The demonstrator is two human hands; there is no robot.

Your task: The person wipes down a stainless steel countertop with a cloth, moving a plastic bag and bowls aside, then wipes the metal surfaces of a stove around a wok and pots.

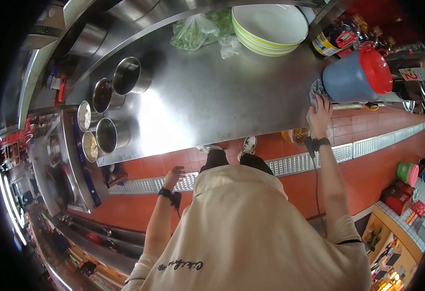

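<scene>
My right hand presses on a crumpled grey cloth at the right end of the steel worktop. Just beyond the cloth stands a blue-grey plastic container with a red lid. My left hand hangs over the floor in front of the worktop, holding nothing, its fingers loosely apart. Both wrists wear black straps with a small device.
Several metal pots stand at the worktop's left end. At the back are a plastic bag of greens and stacked green-rimmed bowls. Bottles crowd the far right corner. A metal drain grate crosses the red floor.
</scene>
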